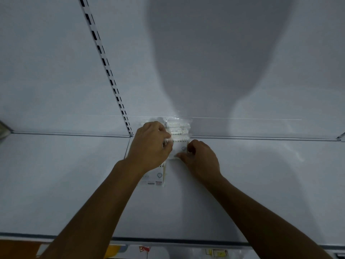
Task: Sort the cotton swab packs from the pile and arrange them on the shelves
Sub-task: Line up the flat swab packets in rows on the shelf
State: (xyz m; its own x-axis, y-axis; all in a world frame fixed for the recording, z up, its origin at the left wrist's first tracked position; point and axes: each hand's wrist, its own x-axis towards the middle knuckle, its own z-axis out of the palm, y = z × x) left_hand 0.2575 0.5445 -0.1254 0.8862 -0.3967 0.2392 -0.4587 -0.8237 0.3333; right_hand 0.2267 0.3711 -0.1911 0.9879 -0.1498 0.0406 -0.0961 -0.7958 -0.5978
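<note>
Both grips, left hand (149, 144) and right hand (200, 157), pinch cotton swab packs (178, 131), perhaps 3, on white shelf (65, 184).

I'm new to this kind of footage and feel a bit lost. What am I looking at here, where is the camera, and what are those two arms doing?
There is no machine here: a person wears a wide-angle camera on the head, so the single picture looks forward and down along their own bare arms. In front of them is a white shop shelf with a white back panel and a slotted upright rail. At the back of the shelf lie clear packs of cotton swabs, stacked against the panel. The left hand has its fingers curled round the packs, and another pack peeks out under its wrist. The right hand pinches the near corner of the front pack. The dark shape on the panel is probably the person's shadow.
</note>
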